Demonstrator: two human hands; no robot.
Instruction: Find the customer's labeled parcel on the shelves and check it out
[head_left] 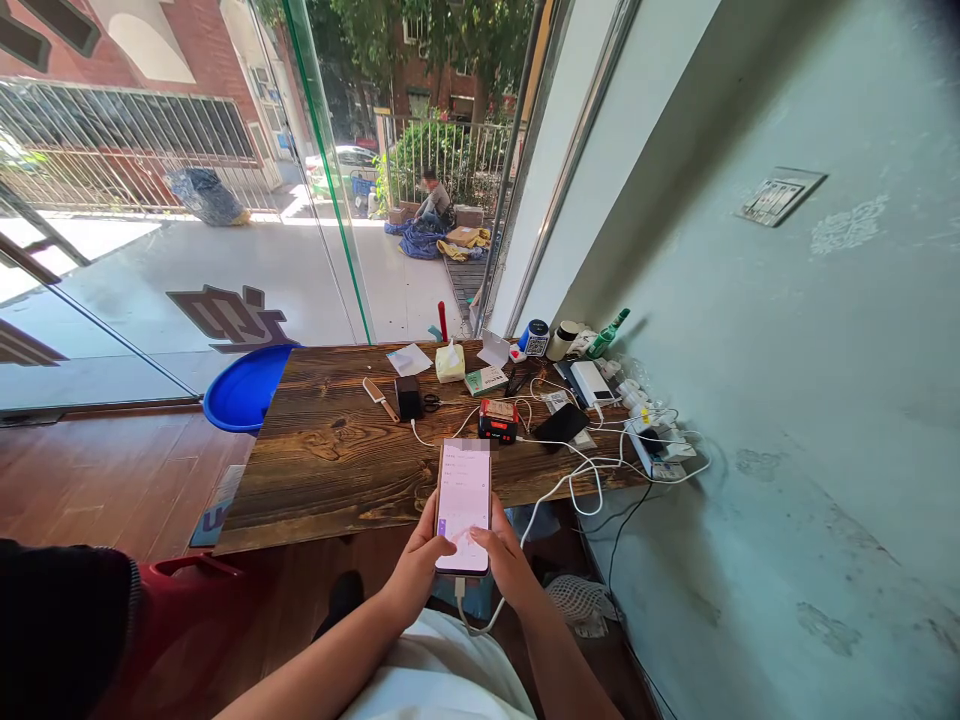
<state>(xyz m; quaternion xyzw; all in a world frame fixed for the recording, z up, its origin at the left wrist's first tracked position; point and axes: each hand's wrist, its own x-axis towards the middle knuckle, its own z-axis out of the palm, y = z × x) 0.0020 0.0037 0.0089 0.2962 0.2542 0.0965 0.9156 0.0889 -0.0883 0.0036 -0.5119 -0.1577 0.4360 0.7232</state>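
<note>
Head view: I see both hands grasping one phone [463,505], held above my lap just short of the near edge of the wooden table [330,470]. The left hand [416,575] wraps the lower left side, thumb on the screen; the right hand [510,565] wraps the lower right side, thumb also on the glass. One white charging cable [551,490] runs from the phone's bottom up toward the power strip [652,450].

Risk: a snag on that slack cable could tug the phone from my grip, or drag the nearby red device [498,420] off the table.

Count: one phone in hand, one dark phone [561,424] on the table, one tissue pack [450,362], one green bottle [607,333], one blue basin [244,390].
</note>
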